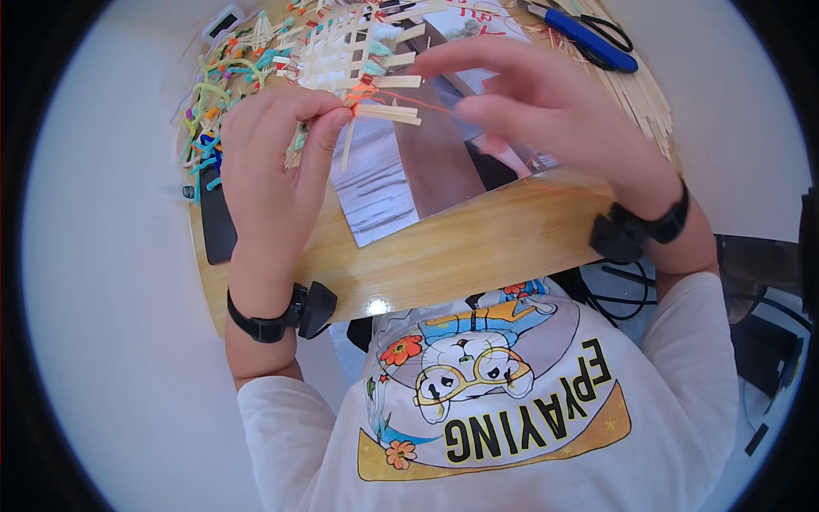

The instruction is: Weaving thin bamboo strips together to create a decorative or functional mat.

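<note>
A lattice of pale wooden strips (345,47), tied at its crossings with coloured cords, is held above a small wooden table (478,243). My left hand (273,162) pinches the lattice at its lower edge, thumb and forefinger closed on an orange knot (358,92). From that knot a thin orange thread (426,104) runs right to my right hand (546,102), whose fingertips pinch it taut. Both wrists wear black bands.
A heap of coloured cords (213,94) lies at the table's left. Blue-handled scissors (589,38) and a bundle of pale strips (640,94) lie at the back right. A printed sheet (380,192) and a dark phone (217,222) rest on the tabletop. Black cables (623,299) hang at the right.
</note>
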The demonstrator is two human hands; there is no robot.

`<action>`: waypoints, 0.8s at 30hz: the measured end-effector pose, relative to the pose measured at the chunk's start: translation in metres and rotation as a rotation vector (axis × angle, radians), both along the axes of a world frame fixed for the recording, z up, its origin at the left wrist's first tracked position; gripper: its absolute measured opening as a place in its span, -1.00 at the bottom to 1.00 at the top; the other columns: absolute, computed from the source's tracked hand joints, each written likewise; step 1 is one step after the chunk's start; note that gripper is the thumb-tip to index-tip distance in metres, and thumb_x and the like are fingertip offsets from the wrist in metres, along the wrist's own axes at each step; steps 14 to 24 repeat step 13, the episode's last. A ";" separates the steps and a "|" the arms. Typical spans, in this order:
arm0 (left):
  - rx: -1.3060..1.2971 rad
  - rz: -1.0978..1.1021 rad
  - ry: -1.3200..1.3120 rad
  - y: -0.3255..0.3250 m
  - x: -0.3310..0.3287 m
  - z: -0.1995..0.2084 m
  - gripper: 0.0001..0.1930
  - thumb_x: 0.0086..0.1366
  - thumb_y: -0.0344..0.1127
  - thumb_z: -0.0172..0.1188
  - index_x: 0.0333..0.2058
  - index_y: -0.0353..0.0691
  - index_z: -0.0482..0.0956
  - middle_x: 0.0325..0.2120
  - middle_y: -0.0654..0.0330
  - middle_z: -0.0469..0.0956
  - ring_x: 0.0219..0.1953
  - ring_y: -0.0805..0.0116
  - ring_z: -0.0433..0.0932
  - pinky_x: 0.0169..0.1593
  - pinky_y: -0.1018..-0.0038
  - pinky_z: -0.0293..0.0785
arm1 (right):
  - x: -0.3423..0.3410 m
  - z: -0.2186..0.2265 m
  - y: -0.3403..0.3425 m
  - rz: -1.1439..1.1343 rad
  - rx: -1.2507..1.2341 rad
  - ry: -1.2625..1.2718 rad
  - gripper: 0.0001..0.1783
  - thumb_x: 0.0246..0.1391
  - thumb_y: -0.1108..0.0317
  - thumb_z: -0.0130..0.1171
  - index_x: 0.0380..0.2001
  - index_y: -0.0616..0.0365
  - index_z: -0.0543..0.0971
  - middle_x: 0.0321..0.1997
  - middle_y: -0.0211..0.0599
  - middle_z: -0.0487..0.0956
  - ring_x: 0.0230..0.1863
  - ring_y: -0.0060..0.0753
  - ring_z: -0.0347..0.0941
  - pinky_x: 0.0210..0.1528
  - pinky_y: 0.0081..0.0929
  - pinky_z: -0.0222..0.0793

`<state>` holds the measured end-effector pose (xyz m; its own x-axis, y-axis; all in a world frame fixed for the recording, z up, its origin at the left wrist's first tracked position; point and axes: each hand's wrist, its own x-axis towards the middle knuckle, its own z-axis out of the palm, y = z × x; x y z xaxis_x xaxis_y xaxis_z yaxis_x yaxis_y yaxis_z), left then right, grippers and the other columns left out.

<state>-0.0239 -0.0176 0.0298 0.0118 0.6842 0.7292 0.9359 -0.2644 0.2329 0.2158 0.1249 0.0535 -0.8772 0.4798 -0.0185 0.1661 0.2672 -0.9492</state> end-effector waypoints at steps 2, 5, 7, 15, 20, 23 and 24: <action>-0.005 -0.017 -0.016 0.001 0.002 0.001 -0.89 0.23 -0.34 0.41 -0.31 -0.16 0.67 -0.39 0.27 0.62 -0.26 0.27 0.55 -0.06 0.37 0.37 | -0.029 -0.013 -0.011 -0.006 -0.115 0.087 -0.61 0.29 0.31 0.19 0.13 0.23 0.57 -0.05 -0.39 0.67 -0.35 -0.67 0.53 -0.26 -0.65 0.45; -0.035 -0.023 -0.047 0.000 0.006 -0.001 -0.90 0.23 -0.35 0.41 -0.30 -0.15 0.68 -0.38 0.27 0.63 -0.24 0.26 0.55 -0.05 0.37 0.37 | -0.050 -0.026 -0.014 0.003 -0.221 0.215 -0.66 0.32 0.28 0.19 0.06 0.23 0.62 -0.15 -0.39 0.68 -0.34 -0.69 0.52 -0.22 -0.67 0.45; -0.032 -0.020 -0.059 -0.001 0.007 -0.002 -0.90 0.23 -0.36 0.41 -0.30 -0.15 0.68 -0.37 0.27 0.63 -0.23 0.27 0.55 -0.04 0.37 0.37 | -0.040 -0.024 -0.004 0.041 -0.262 0.103 -0.69 0.36 0.30 0.16 0.07 0.22 0.62 -0.23 -0.41 0.67 -0.30 -0.71 0.53 -0.15 -0.74 0.46; -0.139 -0.029 -0.112 -0.004 0.004 -0.002 -0.91 0.26 -0.36 0.38 -0.26 -0.13 0.68 -0.34 0.26 0.63 -0.20 0.25 0.55 -0.01 0.34 0.38 | -0.033 -0.051 0.047 -0.018 -0.228 0.345 -0.73 0.27 0.17 0.23 -0.13 0.09 0.72 -0.17 -0.43 0.70 -0.43 -0.70 0.43 -0.31 -0.66 0.37; -0.139 -0.029 -0.112 -0.004 0.004 -0.002 -0.91 0.26 -0.36 0.38 -0.26 -0.13 0.68 -0.34 0.26 0.63 -0.20 0.25 0.55 -0.01 0.34 0.38 | -0.033 -0.051 0.047 -0.018 -0.228 0.345 -0.73 0.27 0.17 0.23 -0.13 0.09 0.72 -0.17 -0.43 0.70 -0.43 -0.70 0.43 -0.31 -0.66 0.37; -0.139 -0.029 -0.112 -0.004 0.004 -0.002 -0.91 0.26 -0.36 0.38 -0.26 -0.13 0.68 -0.34 0.26 0.63 -0.20 0.25 0.55 -0.01 0.34 0.38 | -0.033 -0.051 0.047 -0.018 -0.228 0.345 -0.73 0.27 0.17 0.23 -0.13 0.09 0.72 -0.17 -0.43 0.70 -0.43 -0.70 0.43 -0.31 -0.66 0.37; -0.139 -0.029 -0.112 -0.004 0.004 -0.002 -0.91 0.26 -0.36 0.38 -0.26 -0.13 0.68 -0.34 0.26 0.63 -0.20 0.25 0.55 -0.01 0.34 0.38 | -0.033 -0.051 0.047 -0.018 -0.228 0.345 -0.73 0.27 0.17 0.23 -0.13 0.09 0.72 -0.17 -0.43 0.70 -0.43 -0.70 0.43 -0.31 -0.66 0.37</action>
